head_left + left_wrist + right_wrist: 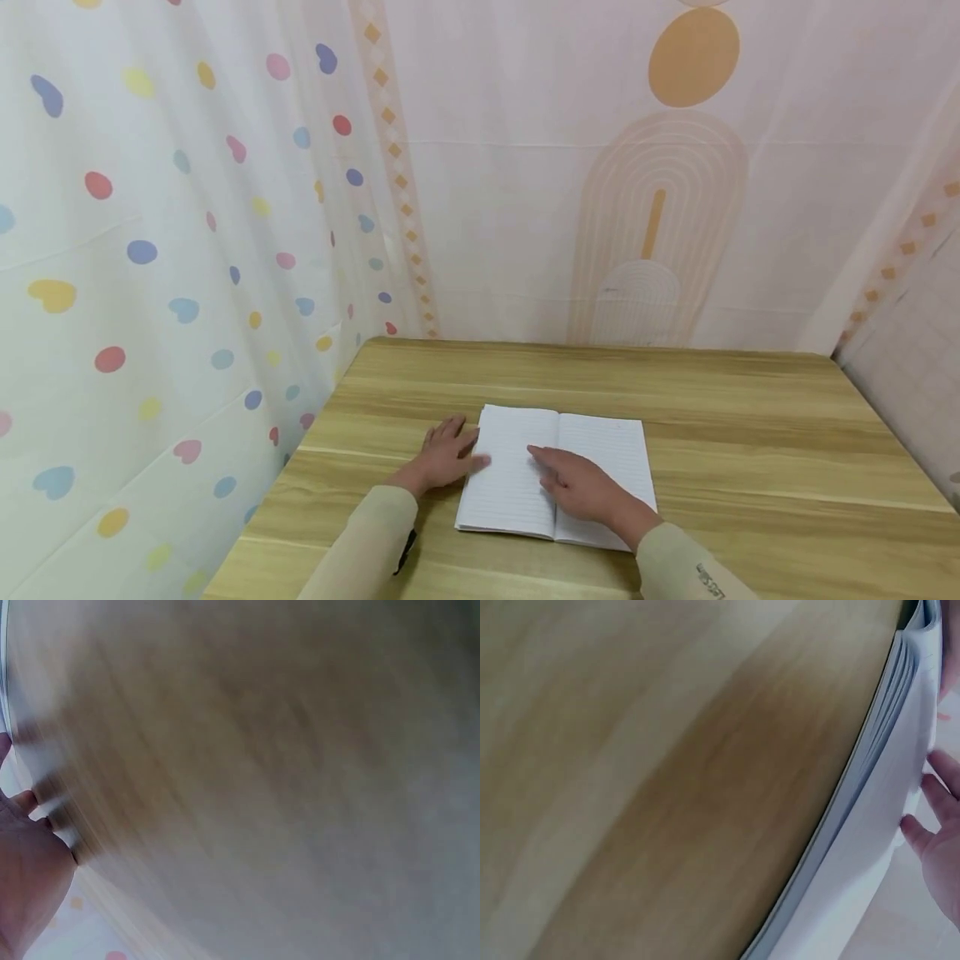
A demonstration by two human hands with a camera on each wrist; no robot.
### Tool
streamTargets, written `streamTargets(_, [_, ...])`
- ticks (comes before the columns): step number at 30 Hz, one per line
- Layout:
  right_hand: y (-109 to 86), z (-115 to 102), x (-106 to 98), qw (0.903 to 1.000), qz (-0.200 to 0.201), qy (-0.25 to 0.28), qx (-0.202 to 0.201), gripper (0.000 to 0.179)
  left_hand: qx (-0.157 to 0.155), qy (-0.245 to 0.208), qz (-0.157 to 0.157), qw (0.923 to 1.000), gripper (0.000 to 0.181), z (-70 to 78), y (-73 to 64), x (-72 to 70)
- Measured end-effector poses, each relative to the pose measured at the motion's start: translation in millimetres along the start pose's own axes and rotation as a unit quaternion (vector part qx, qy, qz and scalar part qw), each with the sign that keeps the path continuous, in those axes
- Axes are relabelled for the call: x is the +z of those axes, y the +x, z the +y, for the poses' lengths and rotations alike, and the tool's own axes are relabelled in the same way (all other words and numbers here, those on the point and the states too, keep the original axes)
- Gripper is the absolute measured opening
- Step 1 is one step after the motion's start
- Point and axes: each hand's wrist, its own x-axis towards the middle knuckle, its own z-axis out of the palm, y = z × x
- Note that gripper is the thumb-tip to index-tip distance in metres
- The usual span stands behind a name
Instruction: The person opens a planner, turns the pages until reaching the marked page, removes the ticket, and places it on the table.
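Observation:
An open notebook (513,492) with white lined pages lies flat on the wooden table, its fold running up the middle. My left hand (448,456) rests at the notebook's left edge, fingers spread and thumb reaching over the page margin. Over the fold is my right hand (583,487), its index finger stretched toward the left page and the other fingers partly bent. In the right wrist view, fingertips of the right hand (939,840) touch the notebook's (847,877) page. Only part of the left hand (34,877) shows at the side of the left wrist view.
The wood-grain table (757,450) extends around the notebook on every side. Behind it hangs a pale curtain (510,208) with arch shapes, and a curtain with coloured dots and hearts (187,250) hangs along the left.

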Motion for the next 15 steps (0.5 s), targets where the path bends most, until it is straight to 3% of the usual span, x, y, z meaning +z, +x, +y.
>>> streamTargets(3, [-5.3, 12, -5, 0.9988, 0.033, -0.034, 0.015, 0.047, 0.019, 0.031, -0.014, 0.9993, 0.079, -0.9, -2.1, -1.1])
streamTargets(6, [-15.6, 33, -16, 0.9942, 0.052, -0.066, 0.066, 0.051, 0.019, 0.028, -0.012, 0.9993, 0.085, -0.7, -2.9, -0.6])
streamTargets(11, [-32.8, 67, -36, 0.9714, 0.05, -0.109, 0.205, 0.074, 0.009, 0.027, -0.016, 0.9995, 0.083, 0.4, -3.7, -0.8])
streamTargets(15, [-40.3, 81, -45, 0.9623, 0.047, -0.111, 0.244, 0.082, 0.008, 0.032, -0.026, 0.9991, 0.075, -0.2, -3.9, -2.0])
